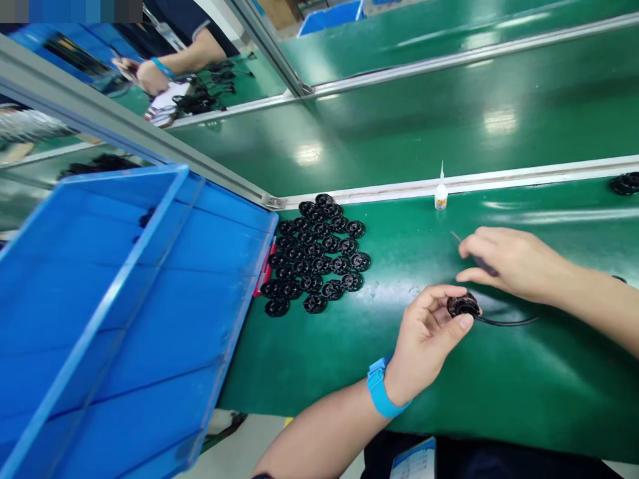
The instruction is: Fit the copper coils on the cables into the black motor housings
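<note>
My left hand (424, 332), a blue band round its wrist, pinches a round black plastic part (462, 305) between thumb and fingers. From that part a black cable (509, 323) trails off to the right above the green table. Just above and to the right, my right hand (509, 259) is closed round a thin tool with a dark handle (483, 266). The tool's slim metal tip points up and left, away from the part; its exact kind is unclear. Left of my hands lie many similar round black parts (314, 256), grouped on the table.
A large blue bin (200, 319) stands tilted at the left, with something red beside it. A small white dropper bottle (440, 197) is upright near the white rail (524, 181). More black parts (625, 183) sit at the right edge. Across the frame, another person's hand (152, 76) works.
</note>
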### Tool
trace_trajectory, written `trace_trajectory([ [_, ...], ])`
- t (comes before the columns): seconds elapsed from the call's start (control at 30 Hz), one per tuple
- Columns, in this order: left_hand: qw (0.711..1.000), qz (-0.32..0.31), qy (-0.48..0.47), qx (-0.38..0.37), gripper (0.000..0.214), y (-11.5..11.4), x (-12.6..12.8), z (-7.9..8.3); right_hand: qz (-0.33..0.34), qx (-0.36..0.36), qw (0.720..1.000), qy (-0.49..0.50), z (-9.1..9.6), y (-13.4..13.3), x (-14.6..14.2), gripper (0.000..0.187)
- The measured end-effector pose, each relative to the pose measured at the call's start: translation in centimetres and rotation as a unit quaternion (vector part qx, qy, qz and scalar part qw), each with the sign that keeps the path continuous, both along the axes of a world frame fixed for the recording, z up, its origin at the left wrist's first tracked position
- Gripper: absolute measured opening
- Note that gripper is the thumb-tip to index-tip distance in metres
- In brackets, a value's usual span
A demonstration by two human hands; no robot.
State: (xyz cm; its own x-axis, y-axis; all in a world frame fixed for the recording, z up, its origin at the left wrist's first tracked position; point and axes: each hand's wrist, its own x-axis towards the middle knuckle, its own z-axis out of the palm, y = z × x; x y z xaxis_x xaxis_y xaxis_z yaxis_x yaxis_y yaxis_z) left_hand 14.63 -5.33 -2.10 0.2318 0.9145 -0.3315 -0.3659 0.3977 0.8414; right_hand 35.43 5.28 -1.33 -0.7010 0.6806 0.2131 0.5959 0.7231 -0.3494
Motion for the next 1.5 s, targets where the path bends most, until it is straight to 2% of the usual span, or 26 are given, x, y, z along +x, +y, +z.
trace_trajectory([
  [0.13, 1.000, -0.008, -0.012, -0.001, 0.036, -0.1, -0.4, 0.2, 0.068, -0.014, 0.997, -0.019, -1.7, 0.5, -3.9, 0.005],
  [0.23, 1.000, -0.002, -0.016, -0.002, 0.037, -0.1, -0.6, 0.1, 0.064, -0.043, 0.997, -0.004, -1.8, 0.0, -4.5, 0.022],
  [0.3, 1.000, 0.000, -0.022, -0.006, 0.038, 0.0, -0.6, 0.0, 0.012, -0.065, 0.998, 0.021, -1.8, 0.6, -3.3, 0.027],
  [0.37, 1.000, 0.001, -0.027, -0.013, 0.039, 0.1, -0.6, -0.2, -0.074, -0.083, 0.992, 0.059, -1.9, 2.4, -1.8, 0.023],
  [0.4, 0.999, 0.002, -0.029, -0.017, 0.040, 0.1, -0.6, -0.2, -0.121, -0.090, 0.985, 0.082, -2.1, 3.6, -1.2, 0.029],
  [0.47, 0.999, 0.004, -0.028, -0.026, 0.041, 0.1, -0.6, -0.3, -0.196, -0.106, 0.966, 0.128, -2.9, 6.1, -0.8, 0.055],
  [0.53, 0.999, 0.006, -0.025, -0.031, 0.041, 0.1, -0.7, -0.2, -0.228, -0.132, 0.950, 0.170, -3.8, 8.3, -1.6, 0.071],
  [0.57, 0.999, 0.006, -0.022, -0.032, 0.041, 0.1, -0.7, -0.2, -0.230, -0.147, 0.943, 0.191, -4.2, 9.1, -2.2, 0.070],
  [0.67, 0.999, 0.005, -0.019, -0.033, 0.040, 0.2, -0.7, -0.2, -0.223, -0.189, 0.922, 0.252, -4.6, 9.9, -4.0, 0.051],
  [0.77, 0.999, 0.004, -0.029, -0.037, 0.043, 0.3, -0.7, -0.4, -0.215, -0.217, 0.897, 0.319, -3.5, 7.6, -3.7, 0.045],
  [0.97, 0.996, -0.007, -0.072, -0.051, 0.045, 0.3, -0.4, -0.5, -0.201, -0.266, 0.847, 0.414, 0.0, -1.6, 1.6, 0.031],
  [1.07, 0.995, -0.017, -0.078, -0.054, 0.041, 0.2, -0.4, -0.4, -0.189, -0.292, 0.821, 0.453, 0.8, -4.8, 3.0, 0.024],
  [1.17, 0.995, -0.028, -0.073, -0.063, 0.038, 0.2, -0.4, -0.4, -0.178, -0.289, 0.805, 0.486, 1.3, -6.0, 3.4, 0.017],
  [1.33, 0.991, -0.035, -0.093, -0.084, 0.037, 0.1, -0.4, -0.3, -0.176, -0.241, 0.820, 0.489, 2.6, -6.0, 3.4, 0.028],
  [1.43, 0.990, -0.034, -0.103, -0.093, 0.037, 0.1, -0.4, -0.3, -0.202, -0.235, 0.812, 0.496, 3.1, -6.2, 3.0, 0.036],
  [1.47, 0.989, -0.034, -0.105, -0.096, 0.037, 0.1, -0.4, -0.3, -0.208, -0.219, 0.814, 0.496, 3.2, -6.4, 2.9, 0.038],
  [1.5, 0.989, -0.034, -0.107, -0.098, 0.037, 0.1, -0.4, -0.3, -0.211, -0.192, 0.837, 0.466, 3.1, -6.8, 2.9, 0.043],
])
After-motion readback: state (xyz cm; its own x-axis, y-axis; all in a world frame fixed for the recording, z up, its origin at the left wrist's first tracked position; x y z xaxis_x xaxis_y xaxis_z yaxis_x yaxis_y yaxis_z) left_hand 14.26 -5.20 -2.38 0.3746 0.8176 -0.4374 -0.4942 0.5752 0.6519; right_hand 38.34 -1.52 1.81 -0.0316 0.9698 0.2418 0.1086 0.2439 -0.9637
